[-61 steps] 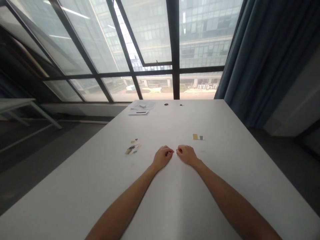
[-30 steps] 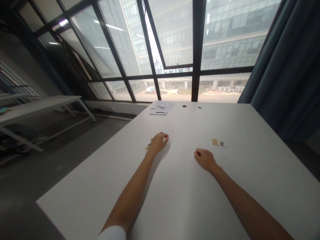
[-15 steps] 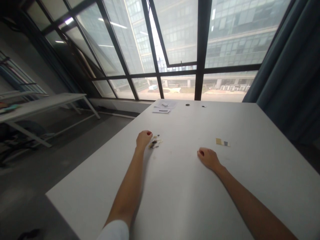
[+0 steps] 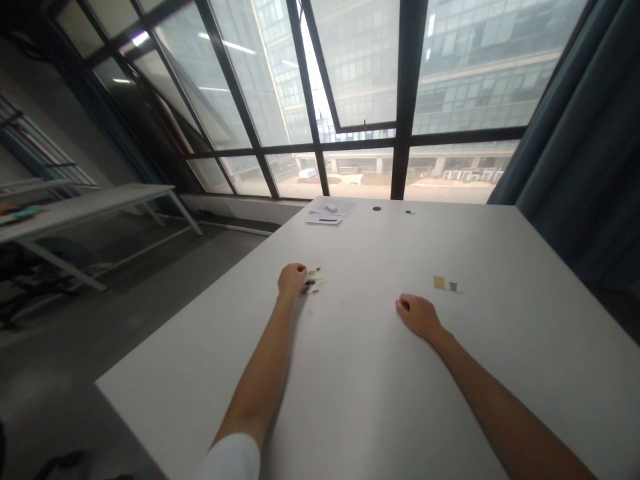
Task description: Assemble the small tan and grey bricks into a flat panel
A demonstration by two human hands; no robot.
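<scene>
**Small pieces lie beside the left hand**

The small pieces (image 4: 313, 284) lie in a loose cluster on the white table (image 4: 360, 400), just beside the left hand (image 4: 291, 280). Its fingers are curled in; whether they pinch anything, I cannot tell. The right hand (image 4: 417, 313) rests clenched near a tan-and-grey strip (image 4: 446, 285). Papers (image 4: 330, 210) lie at the far edge.

Papers (image 4: 325, 219): dark printed bar, too small to read.
Small pieces (image 4: 313, 285): no legible marks.
Colour strip (image 4: 446, 285): no legible marks.
</scene>
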